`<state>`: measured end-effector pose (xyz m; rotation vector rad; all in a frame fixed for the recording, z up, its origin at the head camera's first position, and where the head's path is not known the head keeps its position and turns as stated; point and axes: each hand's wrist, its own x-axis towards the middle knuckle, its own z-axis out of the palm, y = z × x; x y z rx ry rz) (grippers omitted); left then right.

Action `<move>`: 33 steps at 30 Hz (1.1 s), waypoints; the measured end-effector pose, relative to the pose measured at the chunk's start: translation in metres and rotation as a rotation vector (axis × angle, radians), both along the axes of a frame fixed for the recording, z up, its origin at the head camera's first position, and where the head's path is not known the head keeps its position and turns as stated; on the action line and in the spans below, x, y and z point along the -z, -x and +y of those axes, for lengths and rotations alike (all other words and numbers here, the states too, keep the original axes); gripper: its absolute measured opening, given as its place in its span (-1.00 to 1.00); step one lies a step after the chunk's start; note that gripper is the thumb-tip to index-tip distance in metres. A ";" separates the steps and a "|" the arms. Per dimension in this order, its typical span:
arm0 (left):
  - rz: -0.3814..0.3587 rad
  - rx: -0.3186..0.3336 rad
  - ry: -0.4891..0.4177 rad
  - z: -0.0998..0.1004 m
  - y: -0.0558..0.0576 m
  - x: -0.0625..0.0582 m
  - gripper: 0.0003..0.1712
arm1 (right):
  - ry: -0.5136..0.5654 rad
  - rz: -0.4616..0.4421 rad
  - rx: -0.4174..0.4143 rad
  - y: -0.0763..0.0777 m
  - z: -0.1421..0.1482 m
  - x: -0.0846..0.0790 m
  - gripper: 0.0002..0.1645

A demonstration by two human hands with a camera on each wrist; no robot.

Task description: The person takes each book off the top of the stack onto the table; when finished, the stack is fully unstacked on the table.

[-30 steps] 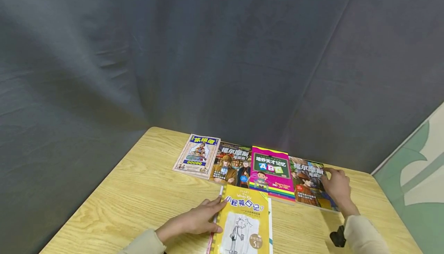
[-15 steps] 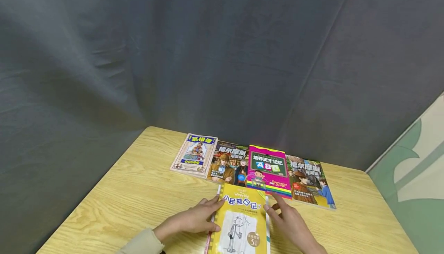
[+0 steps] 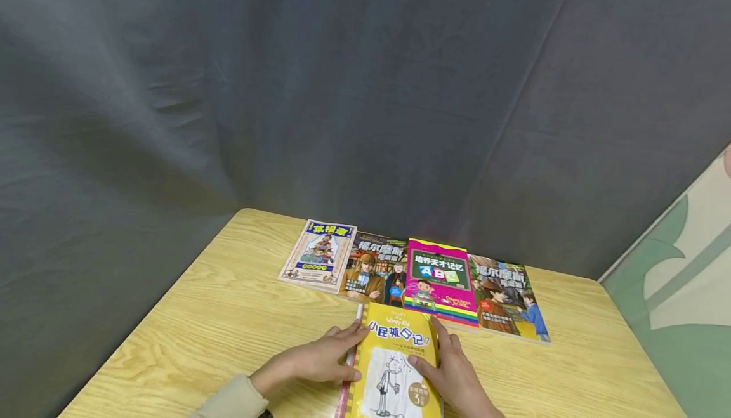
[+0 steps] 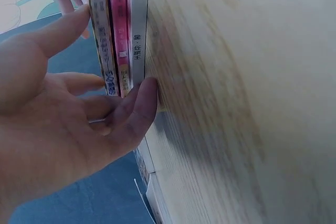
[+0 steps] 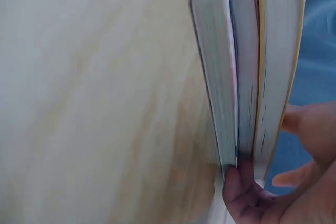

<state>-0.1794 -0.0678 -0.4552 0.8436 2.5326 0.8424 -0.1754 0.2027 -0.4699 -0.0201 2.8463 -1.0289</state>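
Observation:
A stack of three books lies near the table's front, with a yellow comic diary book (image 3: 396, 335) on top. In the left wrist view a pink spine (image 4: 119, 19) and a white spine (image 4: 138, 30) show beneath it. My left hand (image 3: 322, 358) holds the stack's spine side, its thumb at the yellow cover and its lower fingers by the tabletop. On the opposite side my right hand (image 3: 457, 377) grips the stack, thumb over the cover. The right wrist view shows its fingers (image 5: 247, 187) curled against the page edges (image 5: 215, 72).
Along the table's (image 3: 211, 316) back edge lie a pale book (image 3: 320, 256), a dark detective book (image 3: 371, 272), a magenta ABC book (image 3: 440, 278) and another detective book (image 3: 505, 297), side by side. A dark curtain (image 3: 342, 88) hangs behind.
My right hand has left the rightmost detective book and come left and nearer to the stack's right side, its thumb now over the yellow cover. My left hand stays at the spine.

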 end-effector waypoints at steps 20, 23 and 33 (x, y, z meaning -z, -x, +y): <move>0.040 0.041 0.062 -0.001 -0.001 0.001 -0.11 | 0.447 -0.093 0.017 -0.012 0.035 0.007 -0.19; 0.035 0.044 0.060 -0.001 -0.001 0.001 -0.10 | 0.465 -0.129 0.031 -0.016 0.041 0.004 -0.22; 0.023 0.049 0.056 -0.002 0.000 -0.001 -0.11 | 0.865 -0.368 -0.140 -0.033 0.079 -0.005 -0.07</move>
